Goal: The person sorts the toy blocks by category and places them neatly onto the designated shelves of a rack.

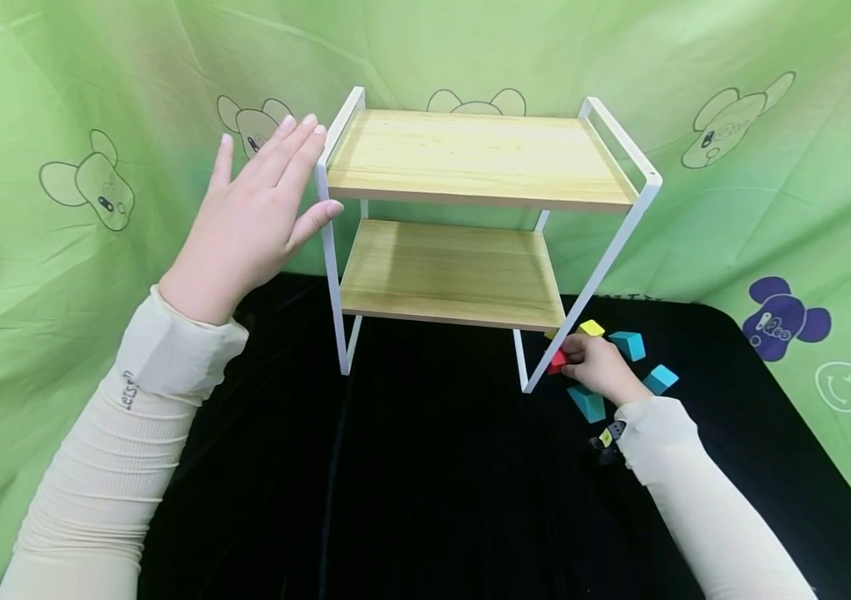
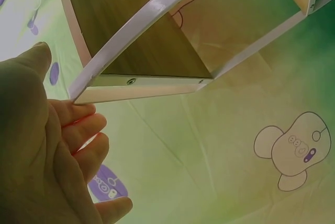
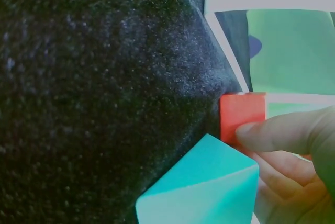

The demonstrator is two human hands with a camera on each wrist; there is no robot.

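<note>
Left hand (image 1: 256, 212) up, fingers straight and flat, touching the top-left corner of the shelf rack (image 1: 481, 158). Right hand (image 1: 599, 365) down by the rack's front-right leg, pinching 1 red block (image 1: 557, 362).

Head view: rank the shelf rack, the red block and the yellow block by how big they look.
1. shelf rack, by far the largest.
2-3. yellow block and red block: both small; the right hand covers part of the red one, so no ranking.

right hand (image 1: 599, 367) covers most of the red block (image 1: 558, 362); the teal block (image 3: 201, 185) gets cut off at the wrist view's bottom edge.
</note>
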